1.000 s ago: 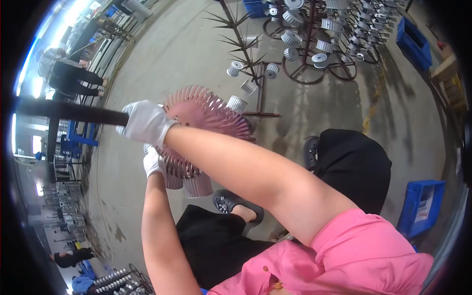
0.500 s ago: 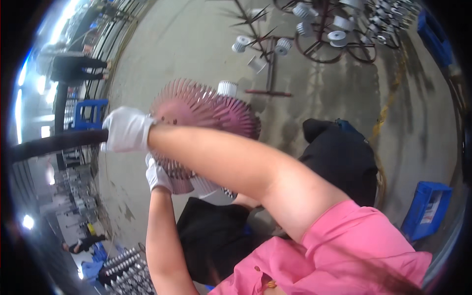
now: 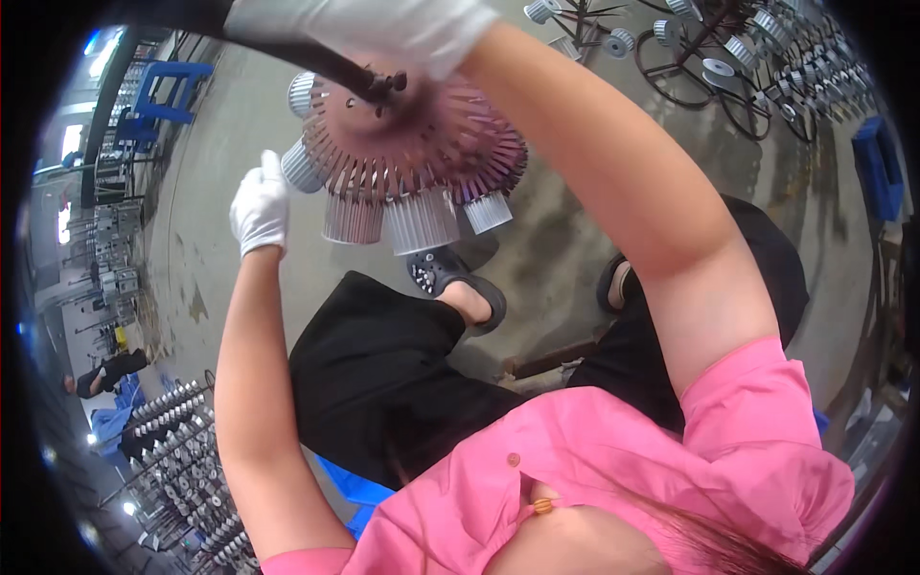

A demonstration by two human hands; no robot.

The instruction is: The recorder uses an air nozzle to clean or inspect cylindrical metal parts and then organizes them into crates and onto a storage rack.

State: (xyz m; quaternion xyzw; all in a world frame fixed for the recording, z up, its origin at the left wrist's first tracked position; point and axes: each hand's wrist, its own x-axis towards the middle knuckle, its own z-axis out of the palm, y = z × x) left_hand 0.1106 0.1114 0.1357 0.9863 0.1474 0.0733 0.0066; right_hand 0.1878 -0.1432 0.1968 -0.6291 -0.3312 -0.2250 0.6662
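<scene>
My left hand [image 3: 259, 206], in a white glove, is raised beside a reddish-brown round rack [image 3: 364, 125] with slotted, radiating fins. Its fingers are curled, with one digit sticking upward, and I see nothing in it. A silver ribbed cylinder [image 3: 303, 165] on the rack's edge is nearest to it, a small gap away. Along the lower rim hang more ribbed metal cylinders [image 3: 419, 220]. My right hand [image 3: 383, 29], also gloved, lies over or along a dark pole [image 3: 331, 62] that meets the rack's hub. It is blurred and cut by the top edge, so its grip is unclear.
Metal stands [image 3: 671, 57] with several silver parts stand at the far right. A blue crate [image 3: 877, 168] is at the right edge, a blue stool [image 3: 171, 94] at the upper left. Racks of silver parts [image 3: 187, 470] fill the lower left. My dark clog [image 3: 450, 283] is below the rack.
My left hand has come off the parts at the rack's lower edge and moved up and left. My right hand has moved up and right. The rack appears higher and tilted differently.
</scene>
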